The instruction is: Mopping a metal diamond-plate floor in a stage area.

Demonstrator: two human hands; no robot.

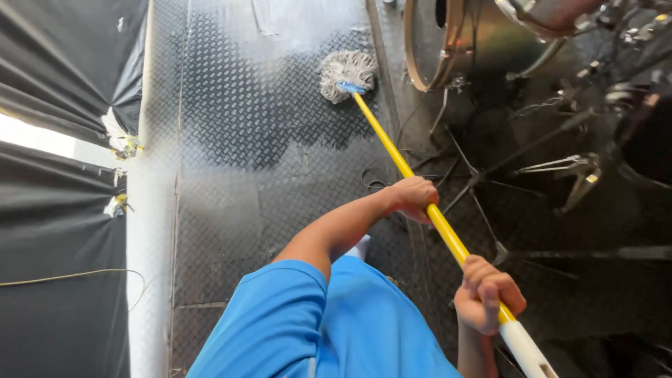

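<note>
Gripping the yellow mop handle (406,168) with both hands, the person stands over a dark diamond-plate metal floor (238,210). The left hand (413,198) is wrapped around the pole about halfway down; the right hand (486,294) is closed around it nearer the top, just where yellow gives way to a white end grip (526,350), which runs out of the picture at the bottom edge. The pole slants up and left to the grey string mop head (348,73), which lies flat on the floor at the edge of a darker, wet-looking patch (280,119). A blue shirt (315,322) fills the lower middle and hides the legs; only a small white scrap shows beneath the left forearm, too little to name. On the right, a drum shell (448,42) is cut off at the top, and thin metal stands (560,168) and cables sink into shadow, their shapes hard to sort out. Black fabric curtains (63,70) hang along the left.
</note>
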